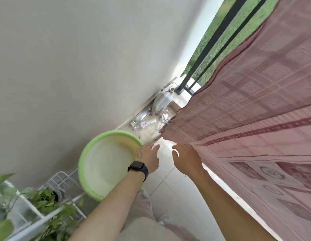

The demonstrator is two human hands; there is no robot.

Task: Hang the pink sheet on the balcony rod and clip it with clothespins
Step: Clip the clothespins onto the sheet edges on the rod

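The pink patterned sheet [252, 119] hangs over the balcony railing and fills the right side of the head view. Black railing bars [219, 33] show at the top beyond its edge. My left hand [147, 157], with a black watch on the wrist, reaches forward over the rim of a green basin [85, 153], fingers spread and holding nothing. My right hand [184, 159] reaches forward just left of the sheet's hanging edge, fingers loosely curled, empty. No clothespin is clearly visible.
The green basin stands against the grey wall [81, 58] at left. Plastic bottles [144, 124] and a jug [161, 101] lie in the far corner of the tiled floor. A white wire rack [64, 185] with green plants [45, 200] stands at bottom left.
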